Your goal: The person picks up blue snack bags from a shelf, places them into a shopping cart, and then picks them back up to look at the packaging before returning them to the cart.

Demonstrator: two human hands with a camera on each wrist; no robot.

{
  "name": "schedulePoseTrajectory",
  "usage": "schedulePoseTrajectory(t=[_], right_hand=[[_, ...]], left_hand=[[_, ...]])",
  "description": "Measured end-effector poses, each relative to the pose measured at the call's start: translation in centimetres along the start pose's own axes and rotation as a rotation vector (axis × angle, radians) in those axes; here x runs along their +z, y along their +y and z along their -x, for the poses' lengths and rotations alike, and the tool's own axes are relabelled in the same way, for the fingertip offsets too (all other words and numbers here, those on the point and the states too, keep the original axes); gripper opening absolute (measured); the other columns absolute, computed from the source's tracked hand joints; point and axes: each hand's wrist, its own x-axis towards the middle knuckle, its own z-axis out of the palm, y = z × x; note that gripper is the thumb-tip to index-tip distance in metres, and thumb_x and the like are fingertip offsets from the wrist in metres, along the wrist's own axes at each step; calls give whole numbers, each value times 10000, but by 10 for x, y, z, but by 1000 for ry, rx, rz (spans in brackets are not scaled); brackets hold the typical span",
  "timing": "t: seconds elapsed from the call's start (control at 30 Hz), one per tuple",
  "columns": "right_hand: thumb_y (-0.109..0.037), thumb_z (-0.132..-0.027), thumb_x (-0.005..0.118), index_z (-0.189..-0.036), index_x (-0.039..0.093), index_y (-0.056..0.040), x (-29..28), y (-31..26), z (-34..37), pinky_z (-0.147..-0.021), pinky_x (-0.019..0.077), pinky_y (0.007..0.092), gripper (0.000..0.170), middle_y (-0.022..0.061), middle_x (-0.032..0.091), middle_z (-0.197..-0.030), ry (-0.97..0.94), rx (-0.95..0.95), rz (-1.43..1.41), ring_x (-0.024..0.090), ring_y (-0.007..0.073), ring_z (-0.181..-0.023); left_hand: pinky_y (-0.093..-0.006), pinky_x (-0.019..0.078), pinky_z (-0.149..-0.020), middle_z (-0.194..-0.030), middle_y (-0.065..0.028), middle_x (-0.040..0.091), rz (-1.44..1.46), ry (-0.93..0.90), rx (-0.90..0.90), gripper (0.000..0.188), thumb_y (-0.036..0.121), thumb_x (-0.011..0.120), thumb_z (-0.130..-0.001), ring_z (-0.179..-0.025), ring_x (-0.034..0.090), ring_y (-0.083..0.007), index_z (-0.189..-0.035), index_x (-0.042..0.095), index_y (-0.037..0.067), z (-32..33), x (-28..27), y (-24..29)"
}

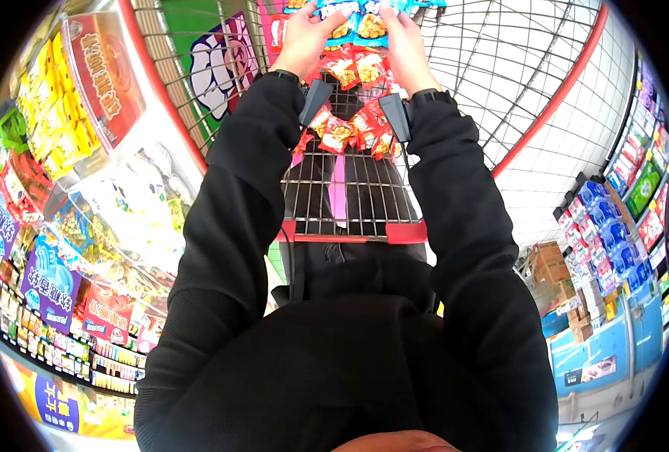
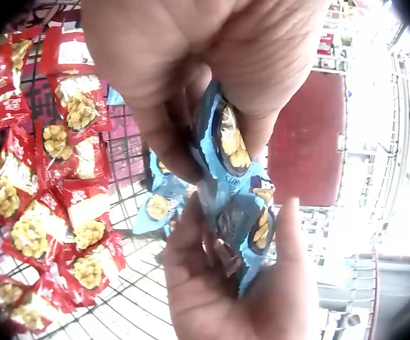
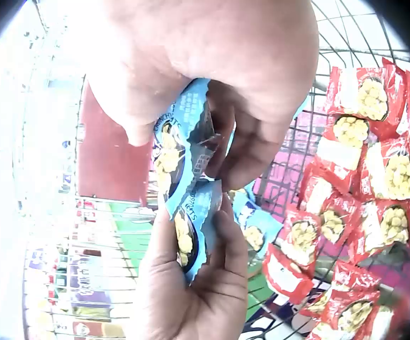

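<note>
Two blue snack packets are held side by side over a wire shopping cart. My left hand (image 1: pixel 304 41) grips one blue packet (image 1: pixel 339 29), thumb on its face and fingers curled behind it. The other blue packet (image 1: pixel 372 27) is pinched in my right hand (image 1: pixel 410 51). In the left wrist view the packets' edges meet between my left hand (image 2: pixel 198 64) and my right hand (image 2: pixel 240 283). Red snack packets (image 3: pixel 393 173) lie in the cart below, and more blue packets (image 3: pixel 254 227) rest beside them.
The wire cart's red rim (image 1: pixel 553 105) curves around both sides, and its red handle (image 1: pixel 406 232) is against the body. Bins of yellow packets (image 1: pixel 55 113) stand at the left. Shelves with blue-wrapped goods (image 1: pixel 613 233) are at the right.
</note>
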Motion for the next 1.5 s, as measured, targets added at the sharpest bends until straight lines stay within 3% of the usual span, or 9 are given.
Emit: schedulePoseTrajectory(t=[0.1,0.13,0.23,0.27,0.77,0.93,1.03,1.2,1.5], right_hand=[[-296,-999,595,-1188,614,54,-3,-28,21,-766,497,320,398,104,689,-1009,18,-92,95,624,164,-884],[-292,-1004,594,-1171,623,55,-5,-40,30,-770,500,314,386,107,698,-1012,-8,-31,-11,634,157,-892],[-239,-996,620,-1179,616,62,-10,-53,43,-789,508,308,353,110,706,-1039,-6,-199,39,648,151,-914],[-224,-989,638,-1174,619,61,-11,-57,47,-778,508,301,340,105,707,-1033,24,-129,41,649,147,-888],[-275,-1036,578,-1064,696,56,-14,-73,97,-783,481,245,352,29,703,-962,-98,-92,-62,604,73,-868],[-223,-1062,514,-1274,594,29,-6,-77,108,-903,469,266,339,51,666,-1149,-183,-147,-107,587,101,-1020],[-228,-1070,493,-1271,589,30,-1,-75,113,-910,470,269,341,48,665,-1139,-245,-110,-77,591,107,-1019],[-266,-1081,486,-1204,617,14,-3,-78,121,-842,475,251,333,23,662,-1061,-298,24,-145,586,77,-944],[-240,-1056,556,-1065,678,29,-12,-79,118,-675,459,208,296,-28,663,-859,-341,-41,92,554,26,-762]], left_hand=[[-269,479,-691,-907,-20,673,212,-79,-4,290,171,716,-929,-805,598,-87,-1111,647,-45,29,2,38],[-259,482,-708,-934,-4,682,-74,-104,19,289,172,700,-948,-828,596,-72,-1134,655,-44,32,-8,43],[-260,484,-725,-961,6,689,-98,-129,49,272,167,678,-970,-835,586,-59,-1148,668,-38,56,-10,72],[-265,487,-756,-984,13,691,97,-162,15,255,161,658,-987,-847,589,-61,-1155,672,-30,57,-8,66],[-272,539,-825,-1110,-30,675,455,-217,-61,285,112,579,-1019,-955,646,-96,-1279,570,-2,105,-2,83],[-248,571,-725,-1085,-55,692,424,-298,-148,317,139,593,-1019,-862,684,-100,-1287,553,-25,119,-11,101],[-256,581,-701,-1065,-55,695,391,-235,-179,319,160,595,-1022,-845,686,-100,-1277,557,-28,129,-7,103],[-269,584,-742,-1104,-73,696,413,-214,-197,316,156,582,-1030,-873,690,-111,-1280,558,-35,129,-9,99],[-265,580,-776,-1130,-72,686,425,-224,-172,354,145,569,-1038,-911,681,-106,-1338,530,-38,138,-12,100]])
